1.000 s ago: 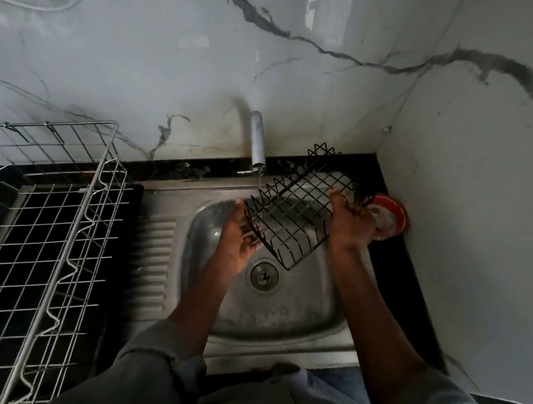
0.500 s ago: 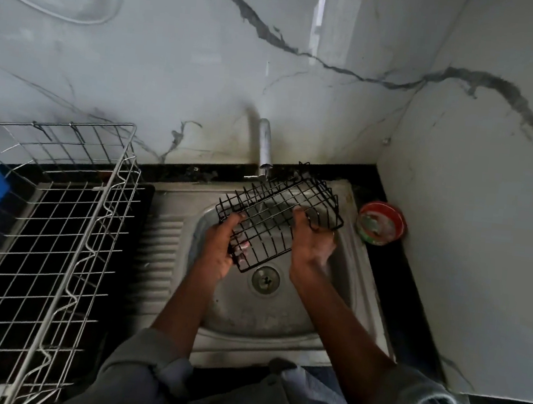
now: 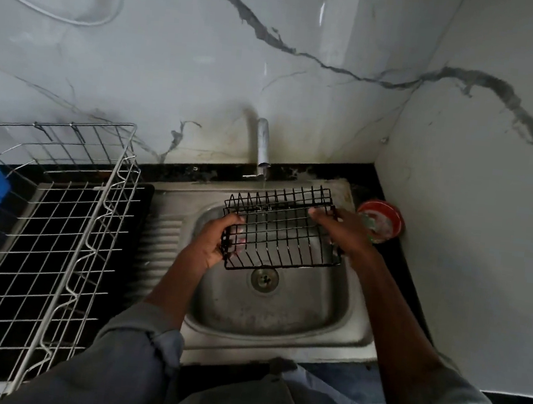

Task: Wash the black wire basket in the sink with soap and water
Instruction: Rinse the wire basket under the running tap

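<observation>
Gripping the black wire basket (image 3: 283, 228) over the sink (image 3: 278, 331), I am curling my left hand (image 3: 213, 244) and right hand (image 3: 346, 231) around its ends, apparently under tap (image 3: 262, 147) water.

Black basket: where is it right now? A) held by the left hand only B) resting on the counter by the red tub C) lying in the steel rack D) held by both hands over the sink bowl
D: left hand and right hand grip opposite ends of the basket above the sink, under the tap.

grey-veined marble walls (image 3: 303, 90) meet in a corner right of the tap (image 3: 262, 145). black counter (image 3: 176, 170) below; white cable (image 3: 64, 17) upper left.
</observation>
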A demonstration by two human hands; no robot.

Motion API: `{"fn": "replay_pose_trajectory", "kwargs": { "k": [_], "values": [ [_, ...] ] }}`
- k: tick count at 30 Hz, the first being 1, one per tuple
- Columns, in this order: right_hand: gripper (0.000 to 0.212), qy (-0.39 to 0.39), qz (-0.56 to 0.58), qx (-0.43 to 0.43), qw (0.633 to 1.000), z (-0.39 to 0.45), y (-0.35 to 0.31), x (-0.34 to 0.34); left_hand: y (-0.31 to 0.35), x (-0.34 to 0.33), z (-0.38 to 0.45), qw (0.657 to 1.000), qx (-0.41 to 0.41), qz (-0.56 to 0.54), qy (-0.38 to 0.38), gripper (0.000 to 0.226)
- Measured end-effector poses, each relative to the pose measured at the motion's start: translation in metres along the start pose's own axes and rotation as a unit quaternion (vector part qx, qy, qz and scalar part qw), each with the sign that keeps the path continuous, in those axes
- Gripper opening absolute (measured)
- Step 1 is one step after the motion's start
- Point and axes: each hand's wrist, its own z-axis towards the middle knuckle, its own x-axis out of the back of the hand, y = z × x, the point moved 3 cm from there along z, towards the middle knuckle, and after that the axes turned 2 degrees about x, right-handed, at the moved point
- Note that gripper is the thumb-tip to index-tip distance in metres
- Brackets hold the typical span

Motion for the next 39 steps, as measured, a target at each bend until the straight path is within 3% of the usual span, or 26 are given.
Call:
{"fn": "replay_pose_trajectory", "kwargs": {
  "k": [5, 8, 11, 18, 22, 27, 31, 35, 39],
  "values": [
    [0.083, 0.071, -0.008, -0.028, 0.997, 0.013, 0.004, 0.025, 0.002, -0.031, 0.011, 0.999, 0.006, 0.010, -0.034, 0.015],
    [0.091, 0.111, -0.030, -0.020, 0.993, 0.014, -0.001, 0.035, -0.004, -0.046, 0.020, 0.999, 0.013, 0.005, -0.039, 0.013],
    [0.077, 0.150, -0.054, -0.001, 0.987, 0.019, 0.002, 0.045, -0.004, -0.058, 0.024, 0.998, 0.011, 0.002, -0.066, 0.031],
    [0.040, 0.191, -0.118, 0.026, 0.974, 0.019, -0.005, 0.057, 0.010, -0.057, 0.033, 0.994, 0.007, -0.031, -0.100, 0.049],
    [0.049, 0.166, -0.147, -0.009, 0.975, 0.020, -0.012, 0.063, 0.019, -0.046, 0.037, 0.996, 0.026, -0.048, -0.066, 0.058],
    [0.053, 0.113, -0.075, -0.070, 0.988, 0.019, -0.015, 0.059, 0.021, -0.042, 0.043, 1.000, 0.010, -0.002, -0.027, 0.062],
    [0.067, 0.075, -0.037, -0.112, 0.990, 0.017, -0.010, 0.055, 0.020, -0.046, 0.041, 1.000, 0.008, 0.005, -0.013, 0.056],
    [0.076, 0.077, 0.011, -0.140, 0.987, 0.018, -0.003, 0.053, 0.025, -0.048, 0.039, 0.999, -0.038, -0.022, -0.014, 0.037],
    [0.080, 0.062, 0.047, -0.158, 0.984, 0.018, 0.006, 0.052, 0.031, -0.048, 0.032, 0.999, -0.041, -0.006, -0.010, 0.041]
  ]
}}
